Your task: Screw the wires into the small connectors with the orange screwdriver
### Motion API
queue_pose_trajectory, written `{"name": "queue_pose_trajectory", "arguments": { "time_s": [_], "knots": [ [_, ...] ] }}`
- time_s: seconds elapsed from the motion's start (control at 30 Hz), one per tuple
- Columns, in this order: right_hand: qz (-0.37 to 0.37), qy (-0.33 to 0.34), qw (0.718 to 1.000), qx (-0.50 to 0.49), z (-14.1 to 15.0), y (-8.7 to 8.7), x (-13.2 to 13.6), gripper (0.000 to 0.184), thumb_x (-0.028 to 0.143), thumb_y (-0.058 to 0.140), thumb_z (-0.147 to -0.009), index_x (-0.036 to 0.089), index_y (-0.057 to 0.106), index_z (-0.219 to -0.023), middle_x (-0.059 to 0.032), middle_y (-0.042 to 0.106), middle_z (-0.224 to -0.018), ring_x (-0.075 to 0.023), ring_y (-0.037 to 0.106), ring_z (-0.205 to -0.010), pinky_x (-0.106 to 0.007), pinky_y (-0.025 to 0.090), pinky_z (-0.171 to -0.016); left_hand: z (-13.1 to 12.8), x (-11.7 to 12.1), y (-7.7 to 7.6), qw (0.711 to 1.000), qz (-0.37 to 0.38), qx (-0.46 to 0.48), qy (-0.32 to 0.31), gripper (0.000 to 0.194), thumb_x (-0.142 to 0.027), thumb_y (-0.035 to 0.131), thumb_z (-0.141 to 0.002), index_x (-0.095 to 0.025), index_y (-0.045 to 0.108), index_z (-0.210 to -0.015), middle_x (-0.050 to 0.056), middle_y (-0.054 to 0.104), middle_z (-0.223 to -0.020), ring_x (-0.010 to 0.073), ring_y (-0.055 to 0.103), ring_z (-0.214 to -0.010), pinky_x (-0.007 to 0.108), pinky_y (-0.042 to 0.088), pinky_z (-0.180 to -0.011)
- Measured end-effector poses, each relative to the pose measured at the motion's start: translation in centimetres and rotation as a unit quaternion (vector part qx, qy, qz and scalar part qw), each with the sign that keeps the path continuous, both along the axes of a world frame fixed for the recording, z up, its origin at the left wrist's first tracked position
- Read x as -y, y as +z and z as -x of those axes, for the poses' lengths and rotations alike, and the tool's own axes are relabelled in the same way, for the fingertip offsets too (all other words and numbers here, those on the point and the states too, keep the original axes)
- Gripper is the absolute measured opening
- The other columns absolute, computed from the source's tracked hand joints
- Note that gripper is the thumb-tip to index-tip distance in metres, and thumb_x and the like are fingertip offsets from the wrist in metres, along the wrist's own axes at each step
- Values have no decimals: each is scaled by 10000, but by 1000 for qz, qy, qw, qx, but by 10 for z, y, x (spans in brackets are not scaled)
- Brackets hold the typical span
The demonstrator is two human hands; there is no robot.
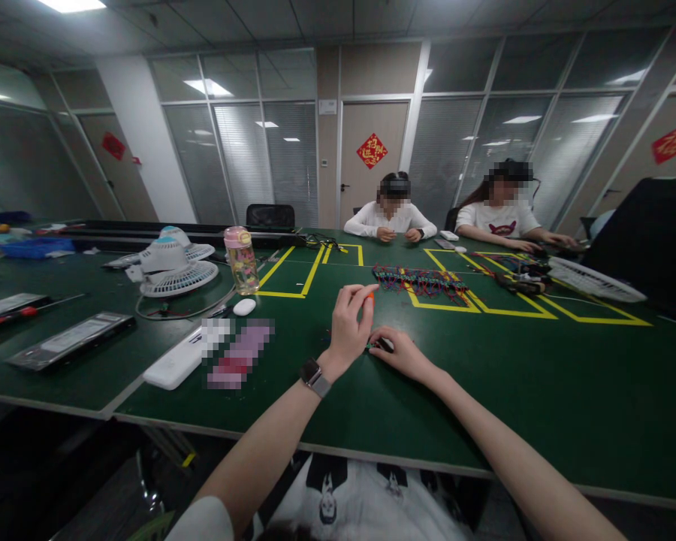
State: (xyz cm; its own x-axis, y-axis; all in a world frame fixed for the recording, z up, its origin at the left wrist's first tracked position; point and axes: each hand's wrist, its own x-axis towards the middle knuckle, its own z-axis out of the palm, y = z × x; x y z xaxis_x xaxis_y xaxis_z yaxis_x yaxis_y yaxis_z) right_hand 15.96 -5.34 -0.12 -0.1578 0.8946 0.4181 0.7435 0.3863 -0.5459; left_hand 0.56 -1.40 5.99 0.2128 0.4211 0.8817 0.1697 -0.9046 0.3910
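The small greenish part (370,346), low over the table (541,406) toward its near edge, is probably light and fragile, best taken by its sides. The right hand's (402,353) thumb and fingertip pinch it; beside it, whether the left hand (349,319) grips the orange piece (370,299) cannot be told.

In the upper middle of the frame, a red diamond sign (372,151) on a pale door (391,120) carries gold Chinese characters; the upper one seems to be 招. Near the upper right edge, a second red sign (674,143) shows one gold character, 福. A third red sign (113,146), upper left, and a disk-like device's label (82,333), lower left, are too small for reading.
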Motion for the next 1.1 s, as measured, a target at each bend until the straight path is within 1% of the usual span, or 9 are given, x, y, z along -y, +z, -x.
{"name": "queue_pose_trajectory", "arguments": {
  "time_s": [0.07, 0.13, 0.27, 0.33, 0.53, 0.73, 0.93, 1.0, 1.1],
  "knots": [
    [-1, 0, 1000, 3, 0, 1, 0, 72, 188, 624, -773, 191, 628, -845, -42, 662, -902, -189, 607, -853, -323, 470, -804, -1, 0, -1, 1000, 4, 1, 19, 244, -279, 470, -919, -223, 609, -1112, 55, 505, -976, 159, 528, -911, 302, 456, -831],
    [-3, 0, 1000, 3, 1, 1, 1, 69, 189, 624, -773, 193, 627, -842, -39, 662, -896, -188, 607, -846, -319, 470, -796, -1, -1, -2, 1000, 8, 1, 21, 243, -287, 484, -914, -227, 606, -1115, 50, 496, -961, 155, 526, -892, 294, 457, -817],
    [-4, 1, 1000, -4, 0, -1, 0, 76, 190, 625, -771, 195, 628, -846, -41, 663, -915, -191, 612, -865, -314, 469, -802, -1, -1, 0, 1000, 3, -4, -17, 308, -186, 341, -955, -199, 535, -1193, 74, 564, -1037, 167, 533, -977, 317, 443, -878],
    [-5, 2, 1000, -7, 0, -1, 0, 79, 190, 623, -769, 194, 628, -848, -42, 663, -920, -193, 611, -877, -317, 468, -810, 0, -1, 0, 1000, -1, -6, -24, 323, -166, 312, -957, -193, 531, -1192, 80, 573, -1058, 171, 530, -1001, 328, 435, -897],
    [-2, 2, 1000, -1, 1, 0, 0, 67, 186, 621, -771, 192, 618, -838, -42, 658, -901, -190, 603, -849, -322, 469, -803, 0, 0, -1, 1000, 7, -7, 27, 253, -295, 490, -910, -228, 597, -1130, 54, 491, -976, 162, 522, -906, 304, 456, -827],
    [0, 4, 1000, -10, 1, 0, 1, 64, 190, 620, -777, 189, 626, -841, -46, 663, -924, -194, 608, -880, -318, 466, -815, 0, 0, 0, 1000, 1, -9, -21, 316, -161, 325, -955, -192, 528, -1195, 75, 570, -1067, 165, 522, -1008, 323, 423, -908],
    [-2, 4, 1000, 1, 0, -1, 0, 48, 187, 618, -781, 186, 622, -829, -43, 657, -901, -189, 603, -855, -317, 467, -808, -1, 0, -2, 1000, -3, 5, 28, 222, -302, 526, -893, -222, 627, -1073, 48, 480, -951, 156, 518, -892, 289, 454, -814],
    [-2, 3, 1000, -1, 0, -1, -1, 51, 186, 620, -780, 185, 622, -830, -44, 656, -904, -188, 601, -855, -320, 466, -815, -1, -1, -2, 1000, -1, 6, 28, 224, -293, 502, -906, -222, 621, -1082, 47, 491, -939, 153, 525, -882, 285, 458, -805],
    [-2, 6, 1000, -6, 0, -2, -1, 55, 190, 621, -783, 188, 624, -838, -48, 658, -919, -188, 603, -864, -320, 467, -816, 0, -2, -1, 1000, 2, 3, -1, 274, -210, 387, -948, -204, 564, -1156, 68, 560, -1018, 165, 538, -967, 306, 448, -868]
  ]
}}
